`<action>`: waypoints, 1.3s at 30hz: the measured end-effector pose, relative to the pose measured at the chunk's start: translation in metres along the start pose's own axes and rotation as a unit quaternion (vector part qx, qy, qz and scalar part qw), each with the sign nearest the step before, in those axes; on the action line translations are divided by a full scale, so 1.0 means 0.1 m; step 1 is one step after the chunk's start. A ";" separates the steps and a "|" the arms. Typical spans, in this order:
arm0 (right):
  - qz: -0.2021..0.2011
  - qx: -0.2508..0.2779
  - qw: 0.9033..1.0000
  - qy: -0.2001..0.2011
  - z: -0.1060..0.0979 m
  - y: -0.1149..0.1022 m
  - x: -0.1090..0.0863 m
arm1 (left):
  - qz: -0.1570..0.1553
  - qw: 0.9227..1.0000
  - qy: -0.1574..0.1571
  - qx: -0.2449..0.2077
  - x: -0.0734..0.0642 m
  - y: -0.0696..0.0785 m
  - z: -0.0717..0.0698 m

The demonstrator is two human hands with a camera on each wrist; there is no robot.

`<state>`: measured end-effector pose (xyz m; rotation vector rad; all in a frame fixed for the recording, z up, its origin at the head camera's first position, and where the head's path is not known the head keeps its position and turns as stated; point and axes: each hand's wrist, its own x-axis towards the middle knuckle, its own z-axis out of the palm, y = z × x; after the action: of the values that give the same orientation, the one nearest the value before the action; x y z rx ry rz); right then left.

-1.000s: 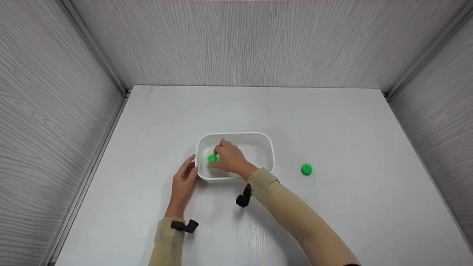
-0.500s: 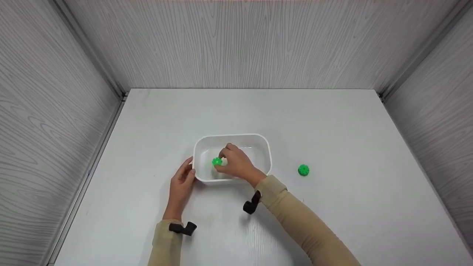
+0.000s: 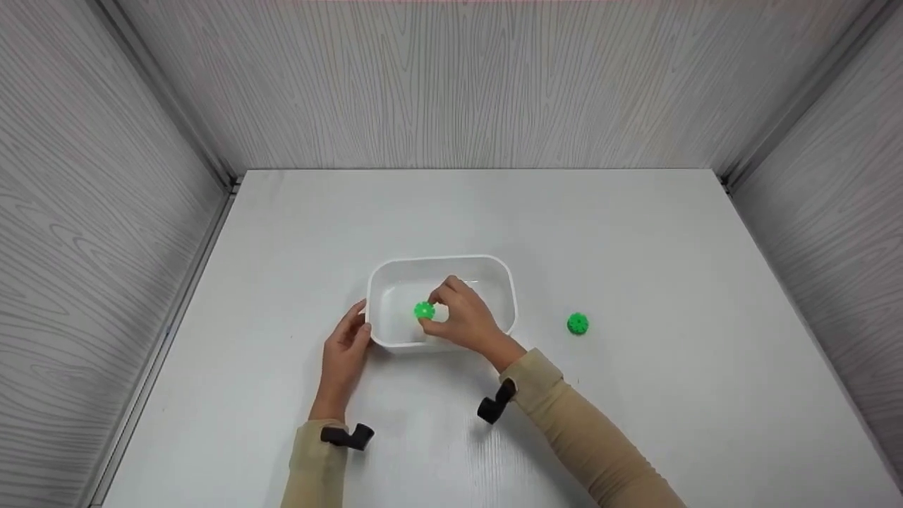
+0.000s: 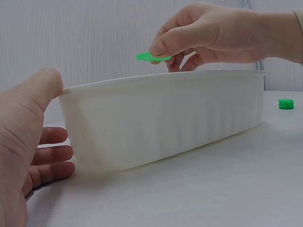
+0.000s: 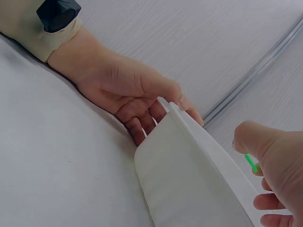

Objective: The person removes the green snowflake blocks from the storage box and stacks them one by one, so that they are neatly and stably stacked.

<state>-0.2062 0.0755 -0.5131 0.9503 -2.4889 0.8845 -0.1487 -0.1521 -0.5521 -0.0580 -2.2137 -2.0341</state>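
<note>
Over the white plastic container [image 3: 395, 345], my right hand [image 3: 465, 317] pinches a thin green disc with a notched edge [image 3: 424, 311] between thumb and fingers. In the left wrist view the disc [image 4: 147, 57] is held nearly flat, just above the container's rim. My left hand [image 3: 344, 356] holds the container's left end. Its thumb lies at the rim and its other fingers press against the outer wall [image 4: 165, 118]. The right wrist view shows this left hand [image 5: 128, 85] at the container's corner, with the disc [image 5: 251, 162] mostly covered by the right thumb.
A second green notched piece [image 3: 578, 324] lies on the white table [image 3: 670, 381] to the right of the container; from the side, this piece [image 4: 286, 104] looks thicker. Grey wood-grained panels [image 3: 451, 85] enclose the table at the back and sides.
My right hand has moved slightly right and back toward me within the container's outline, carrying the green disc with it. The left hand keeps its place at the container; the view has shifted slightly.
</note>
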 end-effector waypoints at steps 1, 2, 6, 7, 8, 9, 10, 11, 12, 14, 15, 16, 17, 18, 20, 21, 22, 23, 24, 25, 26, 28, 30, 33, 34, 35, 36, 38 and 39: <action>-0.007 0.002 1.000 0.009 -0.01 0.01 -0.02 | 0.001 1.000 0.000 0.000 0.00 0.01 0.00; -0.014 0.005 1.000 0.017 -0.03 0.02 -0.03 | 0.002 1.000 0.000 0.000 0.00 0.01 0.00; -0.040 0.014 0.998 0.037 -0.07 0.07 -0.11 | 0.007 1.000 0.000 0.005 0.01 -0.01 0.00; -0.044 0.014 0.998 0.039 -0.09 0.08 -0.13 | 0.009 1.000 -0.001 0.004 0.01 -0.02 -0.01; -0.048 0.014 0.998 0.040 -0.10 0.09 -0.15 | 0.010 1.000 -0.001 0.003 0.02 -0.06 -0.02; -0.051 0.012 0.998 0.041 -0.11 0.10 -0.16 | 0.011 1.000 0.000 0.004 0.03 -0.10 -0.02; -0.054 0.010 0.998 0.043 -0.12 0.10 -0.18 | 0.010 1.000 0.002 0.004 0.04 -0.14 -0.03; -0.056 0.007 0.997 0.045 -0.13 0.11 -0.19 | 0.010 1.000 0.004 0.004 0.05 -0.18 -0.03; -0.056 0.004 0.997 0.047 -0.14 0.11 -0.21 | 0.010 1.000 0.006 0.005 0.06 -0.22 -0.04; -0.057 -0.003 0.997 0.053 -0.17 0.12 -0.24 | 0.012 1.000 0.009 0.007 0.09 -0.30 -0.04; -0.057 -0.005 0.997 0.057 -0.18 0.13 -0.26 | 0.014 1.000 0.011 0.009 0.09 -0.32 -0.04; -0.055 -0.006 0.997 0.060 -0.19 0.14 -0.28 | 0.017 1.000 0.012 0.007 0.09 -0.33 -0.03; -0.054 -0.008 0.997 0.062 -0.20 0.15 -0.29 | 0.022 1.000 0.012 0.004 0.09 -0.34 -0.03; -0.051 -0.009 0.997 0.064 -0.22 0.16 -0.31 | 0.027 1.000 0.013 0.004 0.09 -0.35 -0.03; -0.048 -0.011 0.996 0.068 -0.25 0.17 -0.34 | 0.035 0.999 0.015 0.001 0.09 -0.35 -0.02; -0.045 -0.010 0.997 0.069 -0.27 0.18 -0.36 | 0.039 0.999 0.016 0.001 0.09 -0.35 -0.02; -0.040 -0.010 0.997 0.069 -0.30 0.19 -0.37 | 0.039 0.999 0.017 -0.001 0.09 -0.36 -0.01; -0.035 -0.008 0.997 0.072 -0.33 0.21 -0.38 | 0.038 0.999 0.019 0.001 0.09 -0.35 -0.01; -0.028 -0.004 0.997 0.074 -0.36 0.22 -0.40 | 0.036 0.999 0.019 0.003 0.09 -0.35 0.00; -0.019 0.000 0.997 0.078 -0.39 0.24 -0.41 | 0.033 0.999 0.019 0.004 0.09 -0.35 0.00; -0.009 0.006 0.997 0.081 -0.42 0.26 -0.43 | 0.029 0.999 0.016 0.004 0.09 -0.35 0.00; 0.015 0.014 0.996 0.090 -0.49 0.29 -0.46 | 0.018 1.000 0.012 0.001 0.09 -0.33 0.00; 0.036 0.020 0.995 0.095 -0.55 0.33 -0.50 | 0.006 1.000 0.008 -0.002 0.09 -0.31 0.00; 0.057 0.024 0.993 0.099 -0.63 0.38 -0.54 | -0.007 1.000 0.007 -0.001 0.06 -0.22 -0.01; 0.062 0.029 0.993 0.100 -0.66 0.39 -0.54 | -0.009 1.000 0.007 0.002 0.05 -0.19 -0.02; 0.066 0.034 0.992 0.103 -0.68 0.41 -0.56 | -0.009 1.000 0.005 0.005 0.04 -0.15 -0.02; 0.072 0.039 0.991 0.106 -0.70 0.42 -0.57 | -0.007 1.000 0.003 0.007 0.03 -0.12 -0.02; 0.082 0.047 0.989 0.115 -0.74 0.45 -0.59 | -0.004 1.000 0.000 0.010 0.01 -0.06 -0.01; 0.088 0.051 0.988 0.119 -0.76 0.47 -0.61 | -0.002 1.000 -0.001 0.010 0.01 -0.05 -0.01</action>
<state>-0.1882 0.1813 -0.5067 0.6189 -2.3667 1.1202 -0.1502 -0.1540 -0.5569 -0.0527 -2.2360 -2.0145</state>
